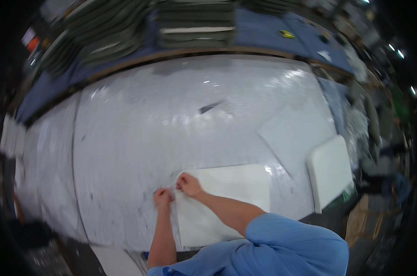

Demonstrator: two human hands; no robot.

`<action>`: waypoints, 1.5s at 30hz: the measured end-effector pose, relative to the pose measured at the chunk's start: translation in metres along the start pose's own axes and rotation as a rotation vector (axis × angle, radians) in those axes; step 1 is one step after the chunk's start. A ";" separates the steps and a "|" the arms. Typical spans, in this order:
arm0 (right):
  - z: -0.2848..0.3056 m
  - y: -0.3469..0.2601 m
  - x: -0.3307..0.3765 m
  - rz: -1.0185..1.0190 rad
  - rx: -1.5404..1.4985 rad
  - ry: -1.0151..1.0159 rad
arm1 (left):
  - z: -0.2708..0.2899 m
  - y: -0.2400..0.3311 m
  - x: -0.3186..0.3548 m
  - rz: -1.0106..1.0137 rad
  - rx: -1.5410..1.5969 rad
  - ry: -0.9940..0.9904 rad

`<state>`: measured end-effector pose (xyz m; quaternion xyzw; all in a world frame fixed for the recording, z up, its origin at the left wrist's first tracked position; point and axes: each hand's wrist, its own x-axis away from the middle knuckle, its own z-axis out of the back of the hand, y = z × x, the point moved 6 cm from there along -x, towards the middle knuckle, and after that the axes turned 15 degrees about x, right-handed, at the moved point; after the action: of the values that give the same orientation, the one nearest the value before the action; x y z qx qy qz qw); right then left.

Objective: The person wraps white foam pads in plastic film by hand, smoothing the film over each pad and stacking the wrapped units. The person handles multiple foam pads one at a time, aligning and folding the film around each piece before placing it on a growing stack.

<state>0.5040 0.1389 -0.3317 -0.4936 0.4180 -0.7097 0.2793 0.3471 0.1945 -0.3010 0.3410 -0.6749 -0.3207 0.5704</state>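
A white, flat, cushion-like pad (227, 188) lies on the table close to my body, its far-left corner rounded. My right hand (188, 184) is over that corner, with fingers pinched together at the pad's edge. Just left of the pad's left edge is my left hand (162, 198), also closed, its fingertips turned toward the right hand. Whatever the fingers of either hand hold is too small and blurred to make out. My right forearm crosses over the pad and hides part of it.
The broad table (139, 124) has a shiny, plastic-like cover, with a small dark scrap (210, 107) on it. A thicker white cushion (333, 172) leans at the right edge, near a pale sheet (296, 133). Grey padded stacks (197, 20) stand on a blue surface beyond.
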 end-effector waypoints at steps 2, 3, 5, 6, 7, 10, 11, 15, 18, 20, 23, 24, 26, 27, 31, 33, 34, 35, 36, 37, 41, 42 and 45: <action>0.000 -0.011 0.003 0.003 0.049 0.007 | 0.023 0.018 -0.006 -0.009 0.003 0.205; 0.004 -0.018 0.006 0.015 0.075 0.020 | 0.026 0.029 -0.005 -0.041 -0.029 0.268; 0.014 -0.029 0.013 0.004 0.053 -0.007 | 0.018 0.042 0.003 -0.057 -0.102 0.122; 0.015 -0.032 0.020 -0.006 0.043 -0.033 | 0.014 0.046 0.010 -0.071 -0.134 0.067; 0.013 -0.032 0.029 -0.001 0.008 -0.053 | 0.009 0.045 0.022 -0.080 -0.166 0.011; 0.003 -0.041 0.055 -0.008 -0.218 -0.168 | -0.016 0.035 0.051 -0.200 -0.295 -0.076; 0.011 -0.045 0.065 0.013 -0.173 -0.127 | -0.020 0.029 0.062 -0.256 -0.343 -0.088; 0.051 -0.024 0.101 -0.029 -0.196 -0.018 | -0.057 0.011 0.105 -0.347 -0.511 -0.372; 0.105 -0.002 0.133 -0.125 -0.344 0.050 | -0.072 0.004 0.125 -0.235 -0.500 -0.537; 0.142 0.012 0.155 -0.146 -0.372 0.147 | -0.087 0.020 0.130 -0.580 -0.688 -0.473; 0.183 0.018 0.196 -0.135 -0.341 0.197 | -0.109 0.025 0.118 -0.707 -0.934 -0.448; 0.192 0.024 0.211 -0.147 -0.322 0.209 | -0.115 0.021 0.113 -0.715 -1.065 -0.388; 0.208 0.034 0.242 -0.161 -0.277 0.236 | -0.126 0.012 0.107 -0.686 -1.254 -0.322; 0.213 0.048 0.259 -0.216 -0.251 0.255 | -0.127 0.005 0.105 -0.631 -1.329 -0.326; 0.230 0.104 0.323 -0.404 -0.197 0.322 | -0.130 0.000 0.104 -0.554 -1.460 -0.344; 0.235 0.130 0.352 -0.481 -0.244 0.349 | -0.130 0.004 0.105 -0.474 -1.458 -0.394; 0.239 0.140 0.366 -0.520 -0.287 0.363 | -0.132 0.006 0.105 -0.437 -1.454 -0.420; 0.242 0.150 0.375 -0.558 -0.329 0.374 | -0.132 0.012 0.106 -0.423 -1.414 -0.397; 0.245 0.155 0.383 -0.566 -0.336 0.395 | -0.129 0.015 0.107 -0.406 -1.376 -0.375; 0.248 0.159 0.390 -0.573 -0.342 0.413 | -0.126 0.018 0.109 -0.389 -1.336 -0.350; 0.276 0.180 0.403 -0.594 -0.214 0.409 | -0.116 0.018 0.143 -0.574 -1.131 -0.232; 0.282 0.186 0.401 -0.584 -0.231 0.417 | -0.112 0.018 0.157 -0.623 -1.070 -0.225; 0.317 0.205 0.386 -0.542 -0.266 0.467 | -0.101 -0.002 0.194 -0.614 -0.965 -0.180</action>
<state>0.6596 -0.3751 -0.2777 -0.4433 0.4128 -0.7908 -0.0878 0.4245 0.0285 -0.1815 0.1937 -0.3683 -0.7707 0.4825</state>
